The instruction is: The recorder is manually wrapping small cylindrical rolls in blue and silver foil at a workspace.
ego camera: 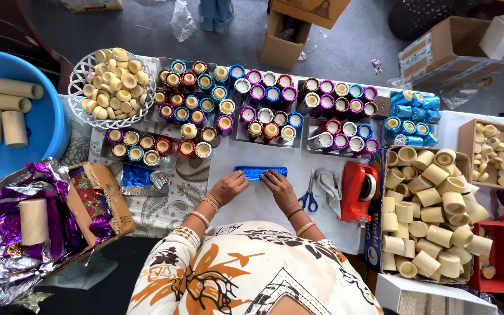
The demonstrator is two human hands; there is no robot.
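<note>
Blue foil roll [260, 172] lies crosswise on the counter [246, 201], left hand [227, 187] and right hand [279, 187] pressing its ends, fingers [269, 177] curled down onto it, scissors [308, 195] just right.

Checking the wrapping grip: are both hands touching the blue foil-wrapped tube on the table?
Touching. The head view shows the left hand and right hand with fingertips pressed on the blue foil-wrapped tube.

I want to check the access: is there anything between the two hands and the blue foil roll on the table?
Nothing visible: the left hand and right hand both already touch the blue foil roll.
</note>
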